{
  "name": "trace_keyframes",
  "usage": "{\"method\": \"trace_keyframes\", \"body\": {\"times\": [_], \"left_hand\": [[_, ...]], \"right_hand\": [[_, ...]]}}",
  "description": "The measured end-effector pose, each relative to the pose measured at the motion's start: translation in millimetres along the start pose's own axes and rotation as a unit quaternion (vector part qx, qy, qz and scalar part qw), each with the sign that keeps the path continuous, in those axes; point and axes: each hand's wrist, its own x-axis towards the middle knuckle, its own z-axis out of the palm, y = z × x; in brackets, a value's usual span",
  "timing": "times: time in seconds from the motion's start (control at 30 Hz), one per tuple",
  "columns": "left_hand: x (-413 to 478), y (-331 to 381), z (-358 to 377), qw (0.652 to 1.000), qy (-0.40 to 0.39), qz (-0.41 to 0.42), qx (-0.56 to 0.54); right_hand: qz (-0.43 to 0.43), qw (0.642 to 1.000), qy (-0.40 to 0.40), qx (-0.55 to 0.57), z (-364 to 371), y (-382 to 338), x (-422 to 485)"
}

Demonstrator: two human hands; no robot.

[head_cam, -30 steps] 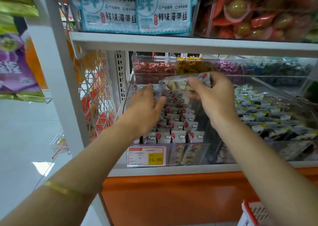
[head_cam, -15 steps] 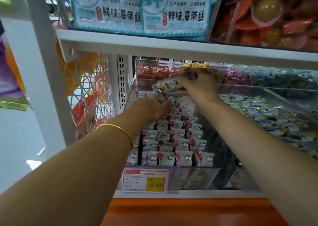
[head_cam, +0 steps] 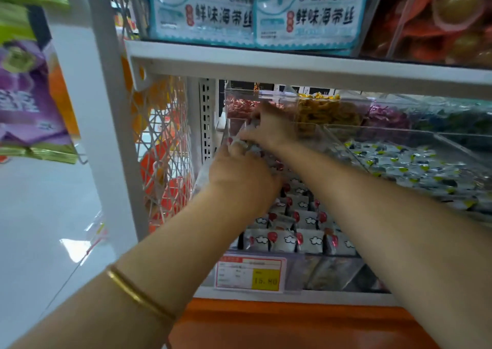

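This is a shop, in its snack aisle. A red-and-yellow price tag (head_cam: 250,274) sits on the front of a clear bin (head_cam: 295,271). Just behind the tag are rows of small wrapped snacks (head_cam: 300,239). Above the tag, a white shelf (head_cam: 292,68) carries big printed packets (head_cam: 255,16). Well to its left hang purple bags (head_cam: 26,96).

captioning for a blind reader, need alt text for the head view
Two bare hands reach into a clear bin of small grey snack packets: the right hand pinches one packet at the back, the left hand is over the nearer rows. A price tag fronts the bin.
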Motion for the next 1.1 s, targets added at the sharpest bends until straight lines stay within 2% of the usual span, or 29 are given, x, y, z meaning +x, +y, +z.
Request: {"method": "trace_keyframes", "body": {"times": [0.13, 0.2, 0.33, 0.43, 0.5, 0.67, 0.77, 0.83, 0.9, 0.97, 1.1], "left_hand": [[-26.0, -21.4, 12.8, 0.997, 0.064, -0.039, 0.023], [-34.4, -28.8, 22.4, 0.995, 0.07, -0.054, -0.036], [-41.6, -33.9, 36.2, 0.979, 0.119, -0.029, -0.163], [-44.5, -36.2, 44.9, 0.966, 0.144, -0.009, -0.216], [-44.3, -36.9, 47.4, 0.959, 0.145, 0.001, -0.245], [-40.7, -36.7, 50.2, 0.944, 0.148, 0.015, -0.295], [-39.6, -36.8, 51.4, 0.939, 0.152, 0.021, -0.308], [-39.4, -36.9, 51.9, 0.936, 0.153, 0.024, -0.314], [-39.3, -36.7, 52.4, 0.934, 0.152, 0.029, -0.323], [-39.4, -36.8, 53.4, 0.933, 0.151, 0.03, -0.325], [-38.9, -37.9, 54.0, 0.929, 0.151, 0.033, -0.335]], "right_hand": [[-0.009, 0.999, -0.045, -0.016, 15.5, 0.8, 2.3], [-0.012, 0.997, -0.057, -0.055, 19.4, 0.3, 2.0], [-0.021, 0.981, -0.078, -0.176, 27.0, 1.8, 1.0], [0.03, 0.982, -0.108, -0.152, 30.3, 4.1, 3.5], [0.023, 0.984, -0.117, -0.131, 27.9, 3.8, 7.4], [-0.012, 0.994, -0.055, -0.092, 24.9, 2.5, 17.9], [-0.029, 0.985, -0.027, -0.171, 31.1, 0.9, 26.1], [-0.036, 0.968, -0.032, -0.246, 35.3, -2.0, 29.5], [-0.031, 0.961, -0.035, -0.271, 37.8, -4.3, 29.8], [-0.027, 0.97, -0.018, -0.24, 36.2, -6.5, 30.5], [0.026, 0.997, 0.054, -0.046, 14.1, -14.2, 26.3]]}}
